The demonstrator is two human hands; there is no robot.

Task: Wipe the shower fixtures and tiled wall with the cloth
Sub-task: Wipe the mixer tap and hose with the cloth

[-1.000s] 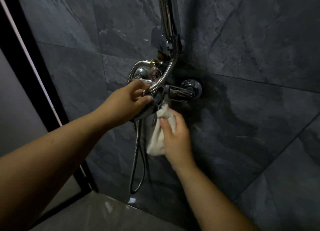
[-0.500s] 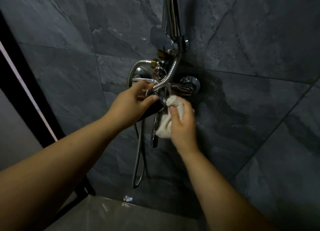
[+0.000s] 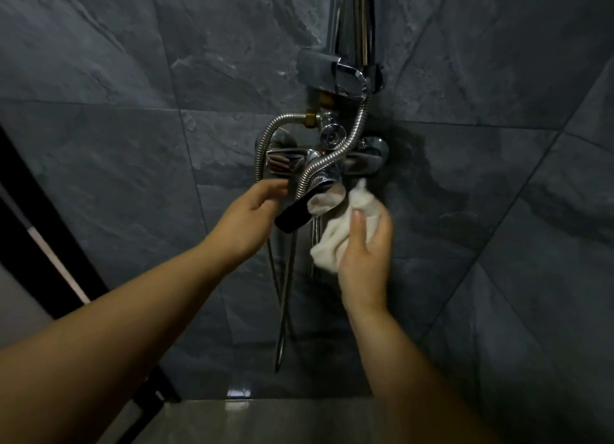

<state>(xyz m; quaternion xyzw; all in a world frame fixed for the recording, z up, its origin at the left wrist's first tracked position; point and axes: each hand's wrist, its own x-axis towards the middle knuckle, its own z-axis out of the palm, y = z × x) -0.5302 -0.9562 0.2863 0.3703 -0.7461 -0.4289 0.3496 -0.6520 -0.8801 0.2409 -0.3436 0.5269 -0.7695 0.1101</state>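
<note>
A chrome shower mixer (image 3: pixel 360 159) is fixed to the dark grey tiled wall (image 3: pixel 133 137), with a flexible metal hose (image 3: pixel 345 147) looping across it. Its lever handle (image 3: pixel 295 216) points down toward me. My left hand (image 3: pixel 247 219) sits against the lever's left side, fingers loosely curled beside it. My right hand (image 3: pixel 365 244) grips a bunched white cloth (image 3: pixel 335 237) and presses it against the lever and the underside of the mixer. Part of the cloth is hidden by my fingers.
A chrome riser rail (image 3: pixel 352 18) with a bracket (image 3: pixel 335 76) runs up above the mixer. The hose hangs in a loop (image 3: pixel 282 327) below. A black door frame (image 3: pixel 43 231) stands at the left. A pale ledge (image 3: pixel 265 420) lies at the bottom.
The camera has tilted up and closer to the fixture. My right hand with the cloth has shifted along the lever and under the mixer body. My left hand has stayed at the lever.
</note>
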